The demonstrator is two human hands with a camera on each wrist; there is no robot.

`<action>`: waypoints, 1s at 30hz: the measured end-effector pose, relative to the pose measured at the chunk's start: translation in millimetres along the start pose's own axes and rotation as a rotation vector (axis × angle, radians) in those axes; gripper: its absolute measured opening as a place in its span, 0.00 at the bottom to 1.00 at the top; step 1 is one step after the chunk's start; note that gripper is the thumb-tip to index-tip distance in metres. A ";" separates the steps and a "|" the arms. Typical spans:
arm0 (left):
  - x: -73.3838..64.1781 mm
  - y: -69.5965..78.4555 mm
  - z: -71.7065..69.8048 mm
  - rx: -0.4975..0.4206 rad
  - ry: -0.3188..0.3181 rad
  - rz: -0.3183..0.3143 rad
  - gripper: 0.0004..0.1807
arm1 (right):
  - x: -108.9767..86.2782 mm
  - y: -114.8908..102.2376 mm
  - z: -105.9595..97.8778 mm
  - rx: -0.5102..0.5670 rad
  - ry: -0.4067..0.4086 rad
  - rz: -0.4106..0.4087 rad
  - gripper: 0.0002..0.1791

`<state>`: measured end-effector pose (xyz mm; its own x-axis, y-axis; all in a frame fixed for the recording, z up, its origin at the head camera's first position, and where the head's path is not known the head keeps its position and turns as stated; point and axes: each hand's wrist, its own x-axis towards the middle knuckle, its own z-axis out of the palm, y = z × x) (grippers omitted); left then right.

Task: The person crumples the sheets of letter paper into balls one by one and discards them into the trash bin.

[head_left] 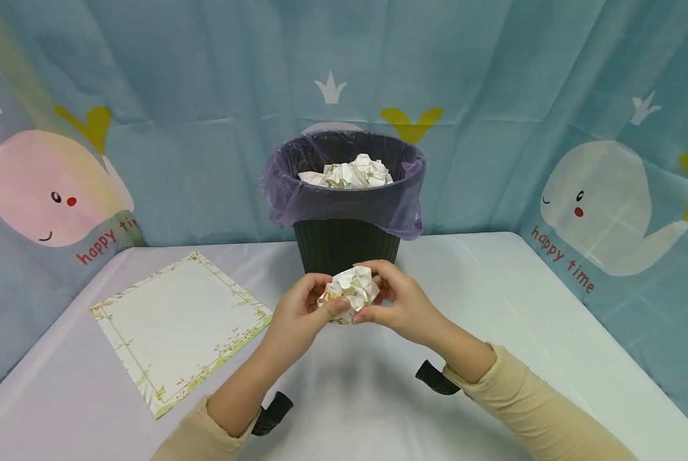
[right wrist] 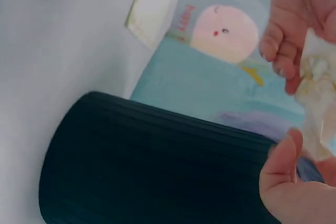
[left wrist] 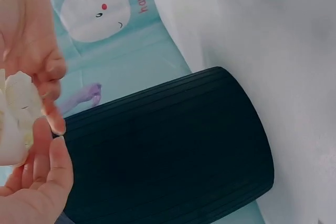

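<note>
Between both hands, in front of the bin, is a crumpled paper ball (head_left: 353,287), white with printed green and yellow bits. My left hand (head_left: 299,317) grips its left side, thumb across the front. From the right, my right hand (head_left: 408,306) pinches it between thumb and fingers. The wrist views show the same crumpled paper (left wrist: 21,106) at the edge, partly cut off, with fingers of both hands round it. Behind the hands stands a black bin (head_left: 346,246) lined with a purple plastic bag (head_left: 344,206). More crumpled paper (head_left: 355,173) fills it close to the rim.
A flat sheet of paper (head_left: 185,326) with a floral border lies on the white-covered table (head_left: 344,422) at the left. Blue curtains (head_left: 205,179) with whale prints hang behind and on both sides. Black straps (head_left: 271,413) show below both wrists.
</note>
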<state>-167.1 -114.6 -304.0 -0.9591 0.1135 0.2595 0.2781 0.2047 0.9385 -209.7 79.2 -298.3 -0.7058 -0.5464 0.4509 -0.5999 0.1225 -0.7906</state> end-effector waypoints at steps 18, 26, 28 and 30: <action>-1.5 -2.1 0.7 0.112 0.052 0.146 0.09 | 0.5 5.9 11.4 0.331 0.089 0.112 0.20; -0.4 2.3 -19.5 0.144 -0.252 0.176 0.32 | 4.0 12.8 -16.5 0.448 -0.122 0.195 0.24; -0.3 1.8 -21.1 0.088 -0.293 0.201 0.38 | 5.2 14.2 -19.5 0.469 -0.169 0.188 0.20; 0.5 1.1 -20.0 0.055 -0.321 0.232 0.41 | 6.3 14.6 -20.6 0.484 -0.213 0.198 0.21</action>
<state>-168.4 -133.7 -298.2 -0.8075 0.4588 0.3707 0.4962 0.1888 0.8474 -230.6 94.5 -298.5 -0.6658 -0.7126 0.2211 -0.1875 -0.1271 -0.9740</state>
